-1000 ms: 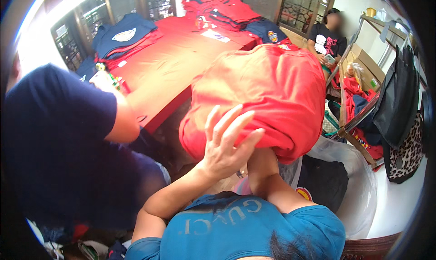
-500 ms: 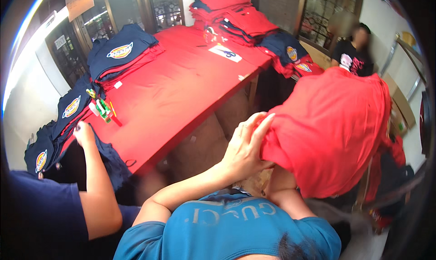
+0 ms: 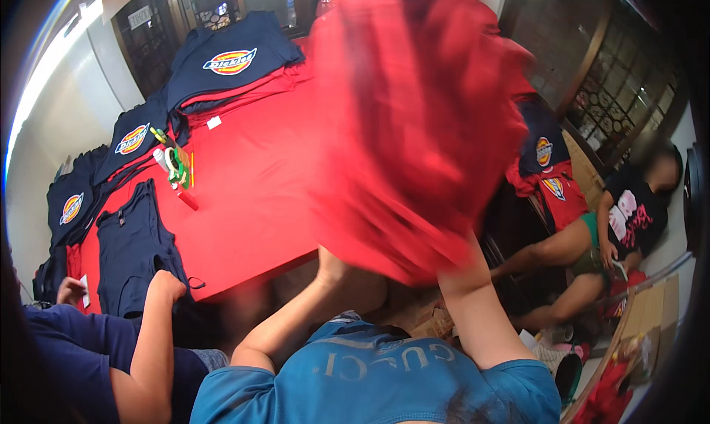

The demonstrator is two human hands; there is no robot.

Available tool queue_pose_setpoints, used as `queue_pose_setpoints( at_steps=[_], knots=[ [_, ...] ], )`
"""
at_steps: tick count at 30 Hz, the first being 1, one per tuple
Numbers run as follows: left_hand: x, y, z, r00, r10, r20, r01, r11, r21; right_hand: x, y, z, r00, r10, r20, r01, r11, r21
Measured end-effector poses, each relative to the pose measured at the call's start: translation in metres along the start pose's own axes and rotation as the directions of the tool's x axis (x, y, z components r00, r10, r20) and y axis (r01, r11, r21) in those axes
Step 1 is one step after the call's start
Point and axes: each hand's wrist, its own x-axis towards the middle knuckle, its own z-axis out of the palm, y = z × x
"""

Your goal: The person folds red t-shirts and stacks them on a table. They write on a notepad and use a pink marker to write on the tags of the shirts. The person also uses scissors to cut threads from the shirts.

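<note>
At the far left of the red table (image 3: 251,194), a co-worker's hand (image 3: 168,285) is laid on a navy shirt (image 3: 132,246) spread flat at the table's near corner; a second hand of that person (image 3: 68,291), holding a small white tag, is seen just off that corner. Along the table's left edge folded navy shirts with oval badges (image 3: 133,139) are lined up, and a cluster of tape and markers (image 3: 174,169) is placed on the cloth just inside them.

Toward the middle, the left hand (image 3: 333,265) is raised under the lower edge of the red garment (image 3: 414,128); its fingers are hidden by the fabric, so whether it is clamped on the cloth cannot be told. The garment, held low before the table's near edge half a second ago, is now lifted high and is blurred, covering the table's right half. From this it is judged that the cloth is being swung up over the table rather than carried beside it.

The right hand is hidden inside the garment; only its forearm (image 3: 473,305) is shown, and its grip cannot be told. The two arms are held apart. Right of the table, a seated person (image 3: 629,217) is seen among boxes.
</note>
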Motion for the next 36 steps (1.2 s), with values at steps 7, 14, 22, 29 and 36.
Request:
queue_pose_setpoints(
  at_steps=[7,14,22,29,36],
  knots=[
    [0.127,0.028,-0.143,0.800,-0.033,-0.599,0.020,0.999,-0.028,0.086,-0.021,0.083,0.972,-0.236,0.010,0.211,0.885,0.416],
    [0.142,0.032,-0.107,0.702,0.128,-0.701,0.019,0.980,0.198,0.088,0.025,0.203,0.957,-0.246,-0.154,0.289,0.846,0.448],
    [0.164,0.049,-0.102,0.752,0.267,-0.603,0.084,0.868,0.489,0.220,0.139,0.199,0.855,0.160,-0.494,0.157,0.826,0.541],
    [0.205,0.146,-0.156,0.774,0.371,-0.514,0.445,0.260,0.857,0.194,0.117,0.222,0.967,-0.208,-0.145,0.248,0.666,0.704],
    [0.241,0.081,-0.070,0.820,0.433,-0.373,0.563,-0.502,0.656,0.114,0.111,0.210,0.748,-0.649,0.139,0.177,0.397,0.900]
  ],
)
